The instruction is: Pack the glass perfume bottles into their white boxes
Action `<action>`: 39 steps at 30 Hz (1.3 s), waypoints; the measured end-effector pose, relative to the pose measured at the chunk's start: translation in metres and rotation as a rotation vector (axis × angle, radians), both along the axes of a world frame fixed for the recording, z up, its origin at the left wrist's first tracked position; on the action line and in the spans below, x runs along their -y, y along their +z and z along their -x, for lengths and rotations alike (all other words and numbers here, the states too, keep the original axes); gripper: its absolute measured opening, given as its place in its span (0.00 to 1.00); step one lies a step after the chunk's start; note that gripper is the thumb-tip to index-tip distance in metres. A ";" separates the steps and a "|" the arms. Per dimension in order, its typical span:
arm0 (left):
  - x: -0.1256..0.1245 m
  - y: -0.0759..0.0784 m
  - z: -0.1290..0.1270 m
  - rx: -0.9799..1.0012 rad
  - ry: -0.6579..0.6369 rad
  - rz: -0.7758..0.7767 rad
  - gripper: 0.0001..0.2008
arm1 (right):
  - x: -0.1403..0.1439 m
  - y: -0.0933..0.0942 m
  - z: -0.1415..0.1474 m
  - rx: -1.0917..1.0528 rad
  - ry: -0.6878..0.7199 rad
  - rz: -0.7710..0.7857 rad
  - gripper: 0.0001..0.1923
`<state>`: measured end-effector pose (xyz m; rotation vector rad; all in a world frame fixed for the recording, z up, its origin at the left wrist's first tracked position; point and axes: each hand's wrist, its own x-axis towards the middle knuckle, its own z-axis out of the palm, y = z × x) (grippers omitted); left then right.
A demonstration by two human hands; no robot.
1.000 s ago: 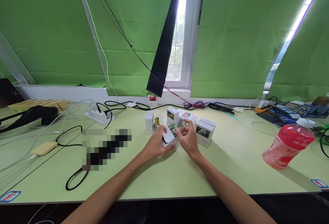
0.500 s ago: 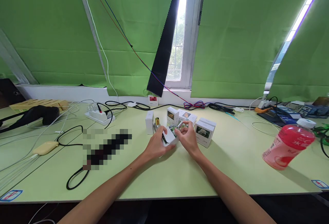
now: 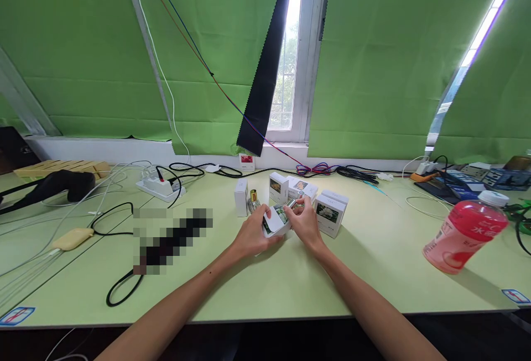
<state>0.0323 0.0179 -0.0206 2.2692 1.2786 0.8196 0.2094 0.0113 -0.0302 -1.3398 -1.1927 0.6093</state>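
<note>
I logged both hands meeting over one small white box [image 3: 274,223] near the middle of the table. The left hand [image 3: 251,235] was wrapped round that box from the near side, thumb lying on its white flap, fingers clenched under it. The right hand [image 3: 306,224] was pinched at the box's open far end, fingertips closed on a small shiny item [image 3: 292,204] that I could not identify at that size. A green printed picture showed on the box face between the two hands.

Just behind the hands stood more little white boxes: one with a flower print [image 3: 329,213] at the right hand's side, one with an orange picture [image 3: 278,186], a flat one [image 3: 302,186] beside it, and a plain one [image 3: 241,197] to the left. A gold-capped bottle [image 3: 253,199] stood next to the plain one.

The surface was a pale green table [image 3: 265,283], cluttered at its edges. A white power strip [image 3: 161,187] and black cable [image 3: 120,289] lay well to the left, with a yellow case [image 3: 72,238] further out. A pink drink bottle [image 3: 467,234] stood tilted-looking at the right. Behind everything hung green blinds [image 3: 83,51] with a narrow window [image 3: 290,57] between them.
</note>
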 end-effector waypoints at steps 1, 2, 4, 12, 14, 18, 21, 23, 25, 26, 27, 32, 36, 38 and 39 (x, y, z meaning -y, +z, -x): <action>0.001 0.000 0.000 -0.002 -0.002 0.000 0.25 | -0.001 0.000 0.000 0.000 -0.011 -0.002 0.18; 0.001 0.001 0.000 -0.002 -0.002 0.002 0.25 | -0.001 0.000 -0.001 0.000 -0.026 -0.004 0.17; 0.002 0.001 -0.001 -0.003 0.002 0.008 0.25 | -0.003 -0.001 -0.002 0.004 -0.056 -0.019 0.16; 0.003 0.000 -0.001 -0.018 0.019 0.005 0.25 | -0.007 -0.002 -0.005 0.014 -0.093 -0.050 0.14; 0.004 0.000 -0.002 -0.023 0.024 0.012 0.25 | -0.008 -0.003 -0.005 0.011 -0.103 -0.048 0.14; 0.005 0.002 -0.002 -0.035 0.030 0.013 0.25 | -0.008 -0.004 -0.004 -0.015 -0.123 -0.030 0.14; 0.005 0.002 -0.002 -0.031 0.032 0.013 0.25 | -0.008 -0.004 -0.003 -0.036 -0.138 -0.026 0.14; 0.005 0.001 -0.002 -0.028 0.033 0.011 0.25 | -0.008 -0.004 -0.003 -0.040 -0.148 -0.026 0.13; 0.004 0.001 -0.002 -0.026 0.033 0.007 0.26 | -0.007 -0.005 -0.002 -0.040 -0.159 -0.021 0.13; 0.004 0.000 -0.002 -0.024 0.033 0.006 0.26 | -0.007 -0.005 -0.002 -0.039 -0.163 -0.017 0.13; 0.004 0.000 -0.003 -0.023 0.035 0.008 0.26 | -0.007 -0.005 -0.002 -0.039 -0.168 -0.012 0.13; 0.006 0.000 -0.004 -0.010 0.057 0.019 0.26 | -0.008 -0.009 0.000 -0.052 -0.194 -0.011 0.12; 0.006 0.001 -0.004 -0.020 0.063 0.012 0.26 | -0.009 -0.013 0.002 -0.037 -0.209 -0.007 0.11; 0.005 0.000 -0.004 -0.033 0.071 0.008 0.26 | -0.009 -0.014 0.002 -0.045 -0.204 -0.003 0.11; 0.005 0.000 -0.004 -0.037 0.073 0.007 0.26 | -0.009 -0.015 0.003 -0.052 -0.200 -0.002 0.11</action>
